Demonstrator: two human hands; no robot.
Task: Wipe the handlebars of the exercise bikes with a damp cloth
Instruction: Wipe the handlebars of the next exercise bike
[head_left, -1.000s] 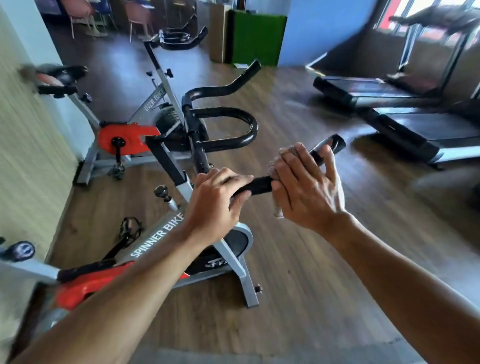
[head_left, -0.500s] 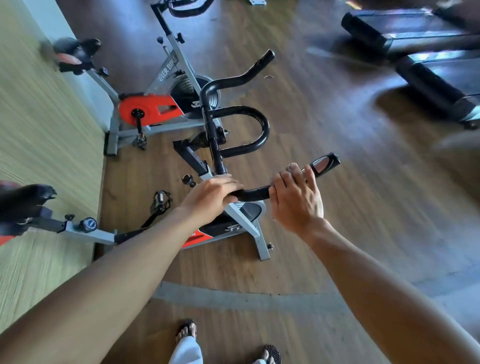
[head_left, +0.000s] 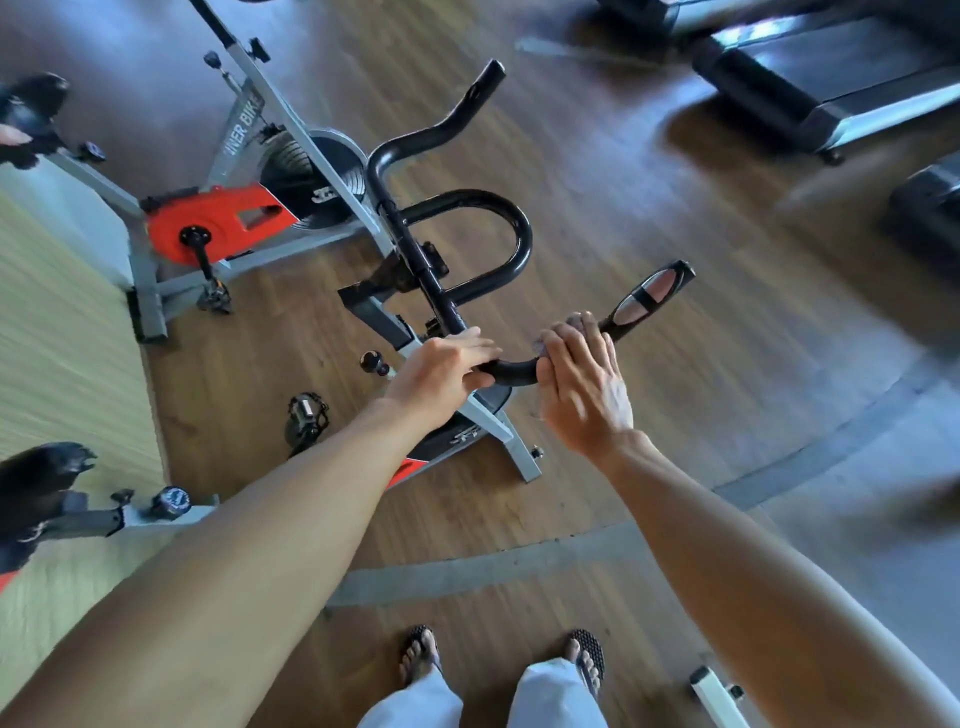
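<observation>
While you stand on the wood floor (head_left: 597, 208) by a treadmill (head_left: 810, 98), your left hand (head_left: 441, 376) grips the handlebar (head_left: 511, 371); your right hand (head_left: 584, 384) wraps the cloth (head_left: 582, 325) round it. Since 0.5 s ago, your view tilted down; grips unchanged.

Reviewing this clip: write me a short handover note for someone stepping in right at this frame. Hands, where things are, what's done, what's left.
Left hand: grips the near bend of the handlebar, steadying it.
Right hand: wraps the cloth round the right arm of the bar, just below the pulse grip.
The cloth is mostly hidden under the fingers; only a grey edge shows.
Done: cannot tell how much of this bar is already wiped.
Left: likely the pulse grip end, the centre loop and the far horn. The second bike stands behind; its bar is out of frame.
</observation>
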